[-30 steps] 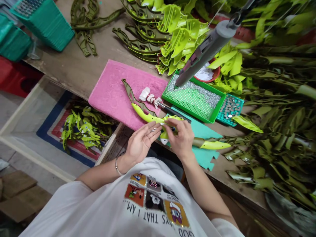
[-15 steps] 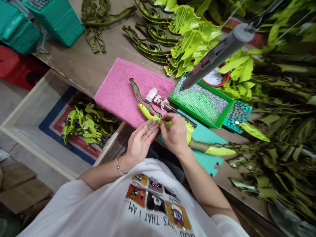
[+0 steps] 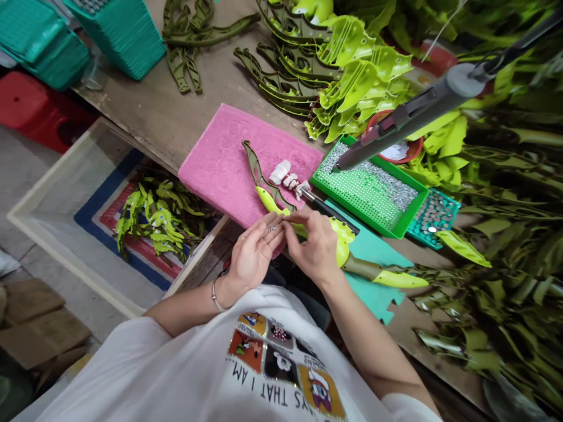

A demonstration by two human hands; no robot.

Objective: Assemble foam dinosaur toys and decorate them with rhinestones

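Note:
My left hand (image 3: 250, 255) is turned palm up and slightly cupped, with a few small metal screws (image 3: 273, 228) lying on its fingers. Beside it my right hand (image 3: 314, 243) is closed in a pinch at the left fingertips; whatever is between finger and thumb is too small to make out. Behind the hands lies a long plastic piece in lime green and olive (image 3: 343, 251), partly hidden by the right hand. A dark rod-like tool (image 3: 332, 214) with white wrapping (image 3: 281, 172) at one end rests close to it.
A pink towel-covered pad (image 3: 220, 158) and a teal foam mat (image 3: 373, 252) lie on the bench. A green basket (image 3: 391, 228) holds small screws, under a hanging electric screwdriver (image 3: 404, 111). Lime and olive parts (image 3: 347, 76) are piled behind. Finished-looking pieces (image 3: 153, 217) sit in a bin at left.
The view has shifted slightly, so the bench things appear a little further right and lower. Both hands stay together, with the right pinch still at the left fingers.

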